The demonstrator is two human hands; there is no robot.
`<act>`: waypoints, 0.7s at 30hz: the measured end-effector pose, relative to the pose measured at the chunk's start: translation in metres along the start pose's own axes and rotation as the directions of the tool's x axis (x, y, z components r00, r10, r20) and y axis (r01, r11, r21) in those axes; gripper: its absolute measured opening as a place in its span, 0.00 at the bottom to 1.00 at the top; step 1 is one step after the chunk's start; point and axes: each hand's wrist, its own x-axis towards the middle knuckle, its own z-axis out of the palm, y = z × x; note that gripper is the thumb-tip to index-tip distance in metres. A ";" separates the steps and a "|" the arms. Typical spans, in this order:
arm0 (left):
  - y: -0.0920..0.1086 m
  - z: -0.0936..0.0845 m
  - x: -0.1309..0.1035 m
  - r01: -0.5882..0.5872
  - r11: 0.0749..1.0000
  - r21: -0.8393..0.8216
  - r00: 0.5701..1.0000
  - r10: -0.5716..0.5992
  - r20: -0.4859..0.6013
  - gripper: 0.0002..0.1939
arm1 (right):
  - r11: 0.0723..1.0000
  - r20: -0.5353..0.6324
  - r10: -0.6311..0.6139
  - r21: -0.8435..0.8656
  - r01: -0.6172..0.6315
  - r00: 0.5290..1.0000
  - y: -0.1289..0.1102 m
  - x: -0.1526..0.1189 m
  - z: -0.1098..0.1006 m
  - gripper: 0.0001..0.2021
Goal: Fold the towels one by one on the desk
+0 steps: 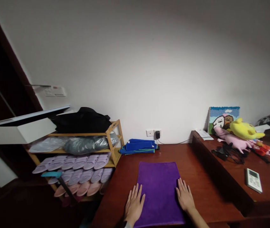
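A purple cloth (158,193) lies spread flat on the reddish-brown wooden table (203,190). My left hand (134,202) rests open on the cloth's left edge, partly on the wood, its fingers stretched forward. At the opposite edge, my right hand (184,194) lies flat, fingers slightly apart, with the thumb side touching the cloth. Neither hand holds anything. The near edge of the cloth runs close to the bottom of the view.
Behind the cloth sits a folded blue fabric item (139,145) near a black plug (157,134). A shoe rack (114,152) with several slippers stands left. On the raised surface at right are plush toys (241,129) and a white remote (253,180).
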 end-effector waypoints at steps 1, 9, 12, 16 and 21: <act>0.001 -0.002 0.001 -0.008 1.000 0.003 1.000 0.008 -0.012 0.32 | 1.000 -0.018 -0.007 0.001 0.007 1.000 0.000 -0.008 0.001 0.34; 0.094 -0.007 0.002 -0.294 0.951 -0.091 0.947 0.278 -0.161 0.29 | 1.000 -0.001 0.001 -0.029 -0.001 1.000 0.013 -0.043 0.014 0.33; 0.156 0.003 -0.001 -0.448 0.882 -0.147 0.892 0.431 -0.137 0.29 | 0.999 -0.035 -0.028 -0.023 0.028 0.999 0.017 -0.043 0.019 0.33; 0.199 0.017 -0.006 -0.485 0.851 -0.201 0.874 0.483 -0.060 0.28 | 0.992 -0.034 -0.121 -0.020 0.121 0.992 0.020 -0.043 0.025 0.31; 0.164 0.021 -0.015 -0.455 0.873 -0.178 0.887 0.461 -0.006 0.29 | 0.995 -0.026 -0.099 0.000 0.099 0.995 0.019 -0.042 0.021 0.32</act>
